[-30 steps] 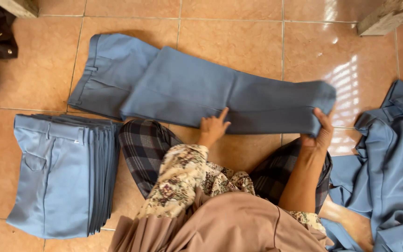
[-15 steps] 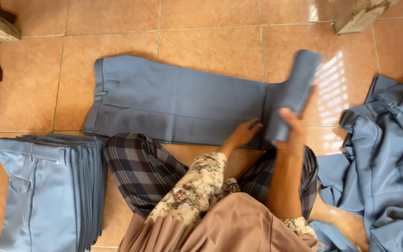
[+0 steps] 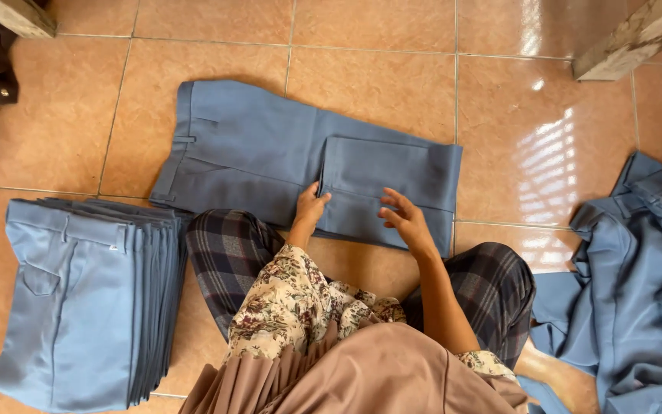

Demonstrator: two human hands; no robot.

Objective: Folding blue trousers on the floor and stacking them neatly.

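Note:
A pair of blue-grey trousers lies flat on the tiled floor in front of me, waistband to the left. Its leg end is folded back over the middle, forming a doubled panel on the right. My left hand rests on the near left corner of that folded panel, fingers curled against the cloth. My right hand hovers with fingers spread at the panel's near edge, holding nothing.
A stack of several folded blue-grey trousers lies at my left. A loose heap of the same cloth lies at my right. Wooden furniture legs stand at the far corners. My checked trouser knees frame the space.
My right hand carried the trouser leg end from the right over onto the middle and let it go. The left hand moved onto the fold's corner.

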